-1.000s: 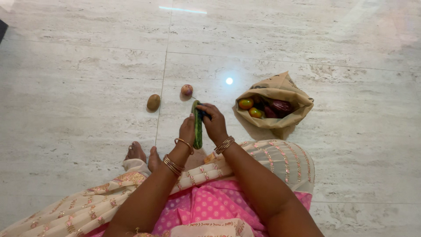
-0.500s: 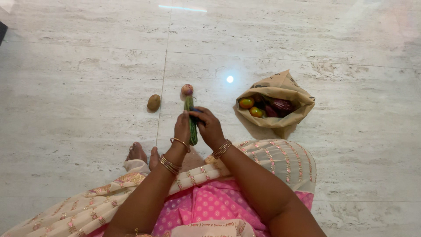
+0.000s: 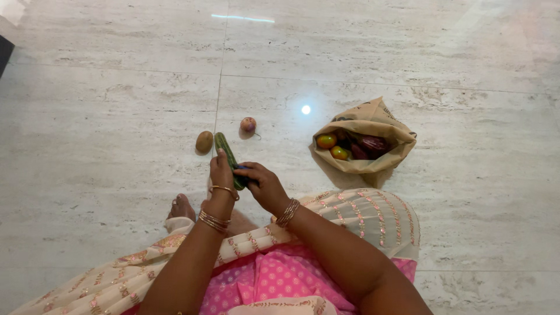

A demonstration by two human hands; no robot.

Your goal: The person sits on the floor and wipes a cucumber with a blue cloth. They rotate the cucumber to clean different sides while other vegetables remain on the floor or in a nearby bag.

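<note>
My left hand (image 3: pixel 221 172) grips a long green cucumber (image 3: pixel 225 149), which points away from me and to the left. My right hand (image 3: pixel 262 185) is closed near the cucumber's near end, with a small dark blue tool between its fingers; what the tool is I cannot tell. Both wrists wear gold bangles. A brown potato (image 3: pixel 204 142) lies on the floor just left of the cucumber's tip. A small reddish onion (image 3: pixel 248 124) lies a little beyond it.
An open tan bag (image 3: pixel 382 119) lies to the right holding tomatoes (image 3: pixel 326 141) and a dark purple eggplant (image 3: pixel 373 144). My bare foot (image 3: pixel 181 207) rests on the marble floor tiles (image 3: pixel 105 116). Pink and cream cloth covers my lap.
Both hands have moved left and slightly nearer with the cucumber. Its tip has swung from pointing at the onion to lying beside the potato.
</note>
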